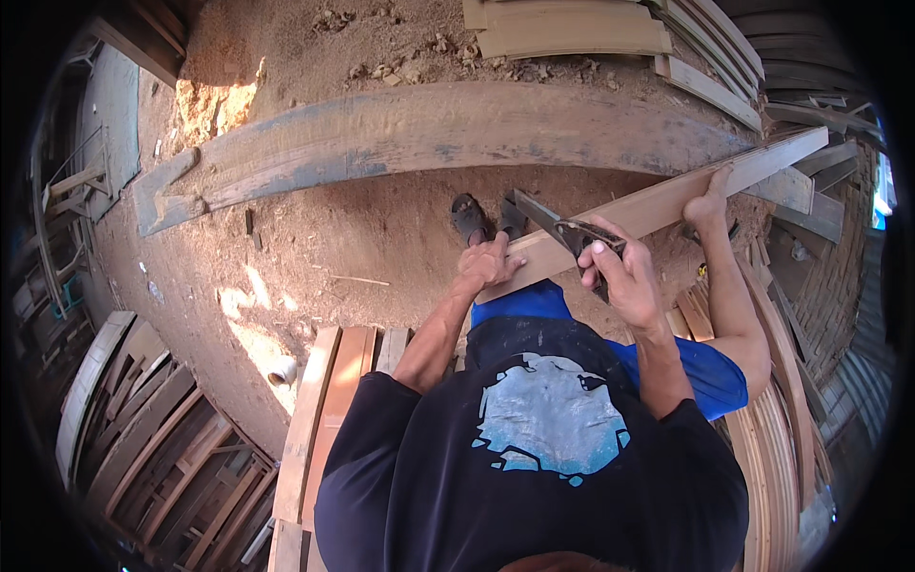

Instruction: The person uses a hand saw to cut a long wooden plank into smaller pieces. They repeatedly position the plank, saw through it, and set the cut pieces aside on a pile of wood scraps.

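A long pale wooden board [672, 202] runs slantwise from my lap up to the far right. My left hand [489, 261] is closed over its near left end, the fingers lying across the wood. My right hand [621, 276] grips the dark handle of a handsaw [545, 219], whose grey blade points away to the far left across the board. I cannot tell whether its teeth touch the wood. My bare right foot [705, 205] presses against the board farther along. The other foot, in a dark sandal [469, 217], stands on the ground just past my left hand.
Beyond the board lies a long, weathered plank [400, 133] on the dusty ground. Stacked boards [572, 29] stand at the far right, with more timber [181, 448] at the left. Planks [319, 410] lie beside me, and a white cup-like object [282, 371] sits on the ground.
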`<act>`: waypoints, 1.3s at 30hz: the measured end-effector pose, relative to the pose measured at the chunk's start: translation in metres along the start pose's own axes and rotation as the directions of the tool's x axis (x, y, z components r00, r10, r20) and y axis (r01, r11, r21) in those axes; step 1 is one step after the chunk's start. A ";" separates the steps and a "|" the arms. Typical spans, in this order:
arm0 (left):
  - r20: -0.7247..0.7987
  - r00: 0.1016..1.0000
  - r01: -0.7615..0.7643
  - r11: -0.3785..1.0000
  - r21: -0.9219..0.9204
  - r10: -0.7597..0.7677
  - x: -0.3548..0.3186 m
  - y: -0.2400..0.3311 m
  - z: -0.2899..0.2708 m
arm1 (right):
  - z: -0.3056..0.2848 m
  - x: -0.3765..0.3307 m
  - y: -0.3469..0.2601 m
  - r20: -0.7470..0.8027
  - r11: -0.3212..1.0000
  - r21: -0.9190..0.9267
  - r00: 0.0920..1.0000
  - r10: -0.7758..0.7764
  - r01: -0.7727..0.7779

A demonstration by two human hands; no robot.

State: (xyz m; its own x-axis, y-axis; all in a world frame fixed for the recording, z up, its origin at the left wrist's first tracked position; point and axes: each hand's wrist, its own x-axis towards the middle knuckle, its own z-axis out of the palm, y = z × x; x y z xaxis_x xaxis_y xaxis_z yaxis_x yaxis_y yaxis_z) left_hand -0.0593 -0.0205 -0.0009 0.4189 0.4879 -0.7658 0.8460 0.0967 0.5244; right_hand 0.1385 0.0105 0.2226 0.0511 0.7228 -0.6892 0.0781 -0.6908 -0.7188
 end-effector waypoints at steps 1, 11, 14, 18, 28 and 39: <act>0.016 1.000 0.011 1.000 -0.001 -0.011 -0.001 0.000 0.006 | 0.000 -0.001 0.003 0.002 1.000 0.015 1.000 0.023 -0.023; -0.066 0.997 -0.054 0.935 -0.350 0.032 -0.004 -0.018 0.036 | 0.000 0.007 0.040 -0.048 0.986 0.099 0.989 0.143 -0.138; -0.089 0.994 -0.093 0.929 -0.358 0.065 0.002 -0.025 0.044 | -0.002 0.006 0.040 -0.050 0.983 0.077 0.984 0.170 -0.166; -0.116 0.988 -0.137 0.915 -0.380 0.099 0.002 -0.025 0.042 | 0.001 0.009 0.042 -0.076 0.969 0.121 0.972 0.224 -0.214; -0.062 0.987 -0.159 0.878 -0.451 0.148 0.007 -0.026 0.030 | 0.016 0.018 0.041 -0.063 0.950 0.145 0.956 0.287 -0.276; -0.032 0.985 -0.164 0.845 -0.509 0.171 0.012 -0.029 0.029 | 0.020 0.027 0.043 -0.074 0.942 0.128 0.944 0.322 -0.311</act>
State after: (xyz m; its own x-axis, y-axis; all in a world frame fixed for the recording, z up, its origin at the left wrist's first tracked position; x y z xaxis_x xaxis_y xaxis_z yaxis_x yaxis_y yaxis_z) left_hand -0.0695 -0.0421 -0.0364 0.5470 0.5245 -0.6524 0.4789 0.4431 0.7578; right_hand 0.1229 0.0000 0.1713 0.1475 0.4611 -0.8750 -0.0694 -0.8777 -0.4742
